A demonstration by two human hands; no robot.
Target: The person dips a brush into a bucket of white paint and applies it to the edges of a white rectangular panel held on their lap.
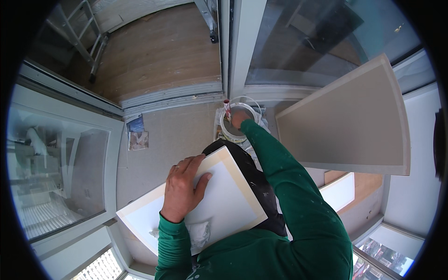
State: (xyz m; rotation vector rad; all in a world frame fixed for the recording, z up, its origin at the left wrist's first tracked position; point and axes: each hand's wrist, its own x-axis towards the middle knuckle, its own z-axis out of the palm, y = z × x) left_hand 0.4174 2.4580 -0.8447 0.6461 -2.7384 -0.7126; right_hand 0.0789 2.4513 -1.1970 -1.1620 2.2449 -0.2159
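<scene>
A white rectangular panel with a cream tape-like border lies tilted across my lap. My left hand rests on its face, fingers stretched toward the upper edge and thumb spread apart. A crumpled whitish cloth or plastic piece sits on the panel by my left wrist. My right arm reaches forward to a white bucket with a wire handle. Inside its rim is my right hand; the fingers are hidden from view. Beside that hand, a red and white handle-like stick stands up against the bucket's inner wall.
A large grey-beige panel with a pale border leans at the right. Below it lies another white panel. Printed paper lies on the floor at left. Glass doors flank the space; ladder legs stand beyond the threshold.
</scene>
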